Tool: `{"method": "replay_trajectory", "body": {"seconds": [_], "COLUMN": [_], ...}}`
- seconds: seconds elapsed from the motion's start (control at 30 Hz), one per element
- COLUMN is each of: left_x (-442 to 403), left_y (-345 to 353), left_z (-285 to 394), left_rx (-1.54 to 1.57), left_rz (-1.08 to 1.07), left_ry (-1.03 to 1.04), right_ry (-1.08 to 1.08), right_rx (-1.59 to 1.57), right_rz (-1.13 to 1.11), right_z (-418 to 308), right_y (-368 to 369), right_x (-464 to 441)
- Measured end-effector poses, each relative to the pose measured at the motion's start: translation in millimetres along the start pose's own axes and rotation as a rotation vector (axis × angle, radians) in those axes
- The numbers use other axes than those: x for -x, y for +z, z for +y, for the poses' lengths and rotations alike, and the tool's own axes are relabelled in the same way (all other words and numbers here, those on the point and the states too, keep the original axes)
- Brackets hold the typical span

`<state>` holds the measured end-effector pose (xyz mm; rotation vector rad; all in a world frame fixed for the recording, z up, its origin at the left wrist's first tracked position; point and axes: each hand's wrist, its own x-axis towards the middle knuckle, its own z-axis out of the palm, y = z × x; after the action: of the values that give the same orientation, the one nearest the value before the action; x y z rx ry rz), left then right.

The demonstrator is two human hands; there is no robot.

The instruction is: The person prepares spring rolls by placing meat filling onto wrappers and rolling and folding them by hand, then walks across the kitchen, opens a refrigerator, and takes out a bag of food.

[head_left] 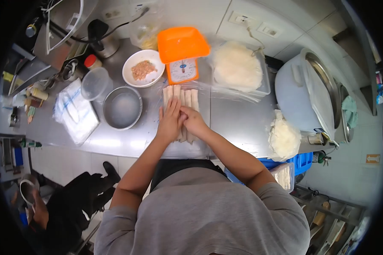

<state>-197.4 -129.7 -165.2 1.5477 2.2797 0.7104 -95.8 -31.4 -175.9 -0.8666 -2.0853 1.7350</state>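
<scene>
Lying flat on the pale rolls (188, 98) at the frame's centre, the left hand (170, 122) meets the curled right hand (194, 122), whose grip I cannot tell, apparently keeping the row snugly parallel.

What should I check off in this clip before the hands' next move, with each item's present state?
1. Left hand on the rolls: ok, laid over them with fingers extended.
2. Right hand gripping a roll: cannot tell, its fingertips are hidden.
3. Rolls lined up side by side: ok, where visible.
4. Rolls fully in view for inspection: not ok, hands cover their middles.
5. Pinkish filling in the white bowl: ok.
6. Scale dial reading: cannot tell, too small.
</scene>
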Motion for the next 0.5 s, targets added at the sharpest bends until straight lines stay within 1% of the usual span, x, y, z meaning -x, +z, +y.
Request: {"method": "replay_trajectory", "body": {"seconds": [0.07,0.13,0.2,0.23,0.3,0.4,0.5], "left_x": [3.5,2.2,1.1,1.2,0.4,-2.3,3.8], "left_y": [2.6,2.8,1.9,1.2,-3.1,-15.1,-24.1], "left_z": [6.3,8.9,10.6,13.2,19.0,27.1,24.8], "left_rx": [-0.086,-0.148,-0.195,-0.187,-0.18,-0.117,0.104], "left_rz": [-0.021,-0.06,-0.12,-0.111,-0.093,-0.16,-0.008], "left_ry": [0.004,0.004,-0.001,0.005,0.013,-0.021,-0.039], "right_ry": [-0.001,-0.367,-0.475,-0.378,-0.187,0.048,0.046], "right_rx": [0.049,0.49,0.694,0.706,0.718,0.928,1.011], "right_rz": [0.093,0.329,0.544,0.536,0.518,0.263,-0.123], "right_z": [-10.3,-8.7,-24.9,-26.2,-27.9,-28.2,-26.3], "right_y": [-32.4,-82.2,-130.9,-146.9,-166.3,-162.4,-178.5], "right_x": [-0.1,-21.2,-48.5,-65.3,-90.6,-103.0,-92.9]}}
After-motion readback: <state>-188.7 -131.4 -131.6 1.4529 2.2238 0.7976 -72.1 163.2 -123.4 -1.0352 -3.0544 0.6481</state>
